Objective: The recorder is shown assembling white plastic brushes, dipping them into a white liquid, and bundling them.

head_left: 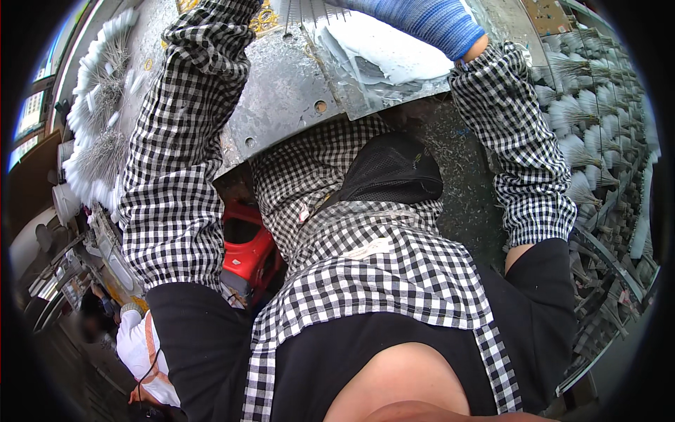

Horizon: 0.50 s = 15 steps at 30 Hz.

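My right hand [422, 17], in a blue glove, rested on soft, light white material [394, 53] at twelve o'clock on the metal counter [281, 91]; its grip was hidden. I judged edges best for holding. Left hand out of sight.

Dull, scuffed grey metal surface [281, 98] at twelve o'clock; knitted blue cloth glove on right hand [429, 21]; matt checked cotton sleeves [176, 176]; glossy red plastic stool [249, 253] at nine.

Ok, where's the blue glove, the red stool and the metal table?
blue glove [436, 21], head view, on the knitted cuff at the right wrist.
red stool [249, 250], head view, on its red seat top.
metal table [281, 91], head view, on a bare patch of the sheet.
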Each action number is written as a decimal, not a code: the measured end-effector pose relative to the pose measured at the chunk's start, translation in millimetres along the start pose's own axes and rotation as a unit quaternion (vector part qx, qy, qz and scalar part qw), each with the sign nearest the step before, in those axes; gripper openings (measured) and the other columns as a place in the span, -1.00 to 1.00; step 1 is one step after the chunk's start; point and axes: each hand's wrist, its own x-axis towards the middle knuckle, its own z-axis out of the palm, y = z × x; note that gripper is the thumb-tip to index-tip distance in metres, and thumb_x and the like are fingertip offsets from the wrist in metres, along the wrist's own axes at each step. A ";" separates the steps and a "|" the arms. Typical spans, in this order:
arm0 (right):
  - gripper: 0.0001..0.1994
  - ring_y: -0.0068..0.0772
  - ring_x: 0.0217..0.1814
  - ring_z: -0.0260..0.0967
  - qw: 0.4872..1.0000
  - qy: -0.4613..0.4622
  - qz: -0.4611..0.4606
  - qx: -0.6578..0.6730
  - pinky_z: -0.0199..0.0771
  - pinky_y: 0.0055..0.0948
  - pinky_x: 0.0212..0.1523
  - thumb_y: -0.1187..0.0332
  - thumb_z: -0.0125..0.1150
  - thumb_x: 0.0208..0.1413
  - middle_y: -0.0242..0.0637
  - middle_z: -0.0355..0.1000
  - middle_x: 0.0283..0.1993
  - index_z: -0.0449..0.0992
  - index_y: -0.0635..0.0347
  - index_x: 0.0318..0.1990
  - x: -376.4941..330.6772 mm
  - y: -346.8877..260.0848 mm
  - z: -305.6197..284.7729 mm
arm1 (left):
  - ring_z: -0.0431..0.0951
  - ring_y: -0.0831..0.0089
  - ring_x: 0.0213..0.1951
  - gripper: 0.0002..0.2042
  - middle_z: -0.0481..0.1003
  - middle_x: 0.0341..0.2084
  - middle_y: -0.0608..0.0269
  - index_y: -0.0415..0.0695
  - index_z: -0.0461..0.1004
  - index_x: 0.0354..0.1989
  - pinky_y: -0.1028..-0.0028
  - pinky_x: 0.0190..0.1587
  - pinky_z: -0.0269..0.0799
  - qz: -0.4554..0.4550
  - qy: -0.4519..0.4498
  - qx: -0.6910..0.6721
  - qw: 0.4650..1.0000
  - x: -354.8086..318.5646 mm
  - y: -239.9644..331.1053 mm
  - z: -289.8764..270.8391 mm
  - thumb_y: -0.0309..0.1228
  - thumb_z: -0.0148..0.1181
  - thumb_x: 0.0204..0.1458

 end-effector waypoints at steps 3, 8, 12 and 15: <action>-0.52 -0.11 -0.22 0.59 0.999 -0.018 0.031 -0.022 0.58 -0.21 -0.13 -0.02 0.35 0.14 -0.07 0.60 -0.29 0.55 0.25 -0.04 1.3 -0.3 1.1 | 0.61 0.50 -0.28 -0.80 0.53 -0.35 0.33 -0.11 0.38 0.03 0.43 -0.14 0.61 -0.012 0.006 0.019 1.000 -1.6 2.6 4.3 -0.31 0.13 0.35; -0.39 -0.08 -0.17 0.57 1.000 0.024 0.008 0.018 0.55 -0.20 -0.09 -0.05 0.36 0.13 -0.08 0.58 -0.22 0.47 0.28 0.14 5.6 6.3 10.5 | 0.49 0.58 -0.39 -0.87 0.46 -0.40 0.38 -0.14 0.38 -0.01 0.51 -0.27 0.49 0.067 0.010 0.073 0.995 3.8 -6.5 20.4 -0.45 0.11 0.34; -0.37 -0.07 -0.12 0.56 0.998 0.006 0.054 0.042 0.54 -0.21 -0.06 -0.07 0.37 0.11 -0.06 0.58 -0.16 0.46 0.29 0.13 8.4 12.0 10.1 | 0.39 0.61 -0.43 -0.89 0.40 -0.45 0.41 -0.14 0.38 -0.03 0.53 -0.32 0.42 0.090 0.019 0.025 0.995 10.7 -14.1 28.3 -0.54 0.08 0.32; -0.35 -0.12 -0.09 0.55 0.989 -0.035 0.105 0.102 0.53 -0.24 -0.03 -0.07 0.42 0.06 -0.05 0.58 -0.14 0.48 0.30 0.10 9.9 16.9 11.9 | 0.41 0.61 -0.42 -0.89 0.40 -0.45 0.40 -0.12 0.38 -0.01 0.53 -0.32 0.44 0.070 0.035 0.014 0.997 8.4 -13.6 26.0 -0.48 0.07 0.35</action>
